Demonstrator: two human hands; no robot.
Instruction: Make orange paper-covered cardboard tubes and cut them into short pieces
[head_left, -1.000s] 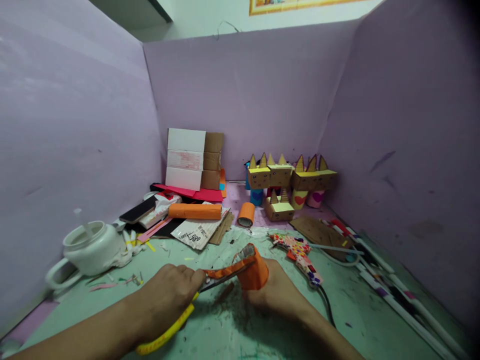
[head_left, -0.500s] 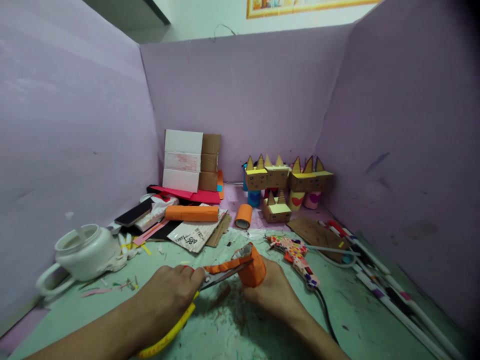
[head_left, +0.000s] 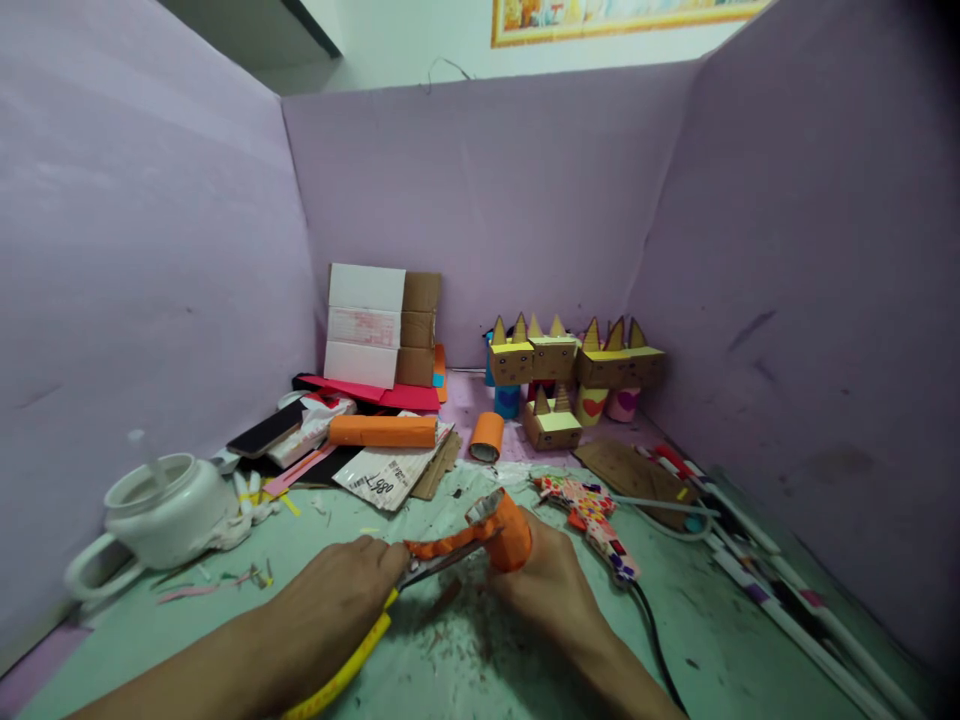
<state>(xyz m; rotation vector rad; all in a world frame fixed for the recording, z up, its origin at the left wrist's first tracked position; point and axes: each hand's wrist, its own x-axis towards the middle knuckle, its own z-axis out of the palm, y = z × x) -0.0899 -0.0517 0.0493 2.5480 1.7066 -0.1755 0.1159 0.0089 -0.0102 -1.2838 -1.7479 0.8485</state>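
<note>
My left hand [head_left: 341, 590] is closed around yellow-handled scissors [head_left: 352, 665], whose blades point right into the rim of an orange paper-covered tube [head_left: 511, 535]. My right hand [head_left: 544, 580] grips that tube from its right side, tilted with its grey inside showing. From the cut edge a narrow orange strip [head_left: 442, 543] runs left above the blades to my left hand. Another short orange tube [head_left: 487, 437] lies behind my hands. A long orange roll [head_left: 382, 431] rests on papers to the left.
A glue gun [head_left: 592, 520] covered in a colourful pattern lies at right with its black cord. White rods [head_left: 795, 610] run along the right wall. Cardboard cat-like figures [head_left: 553, 425] stand at the back. A white teapot-like pot [head_left: 169, 510] stands at left near paper scraps.
The scissor blades look more closed at the tube's rim, and my left hand has shifted slightly. The view has tilted up a little; the other things lie where they were.
</note>
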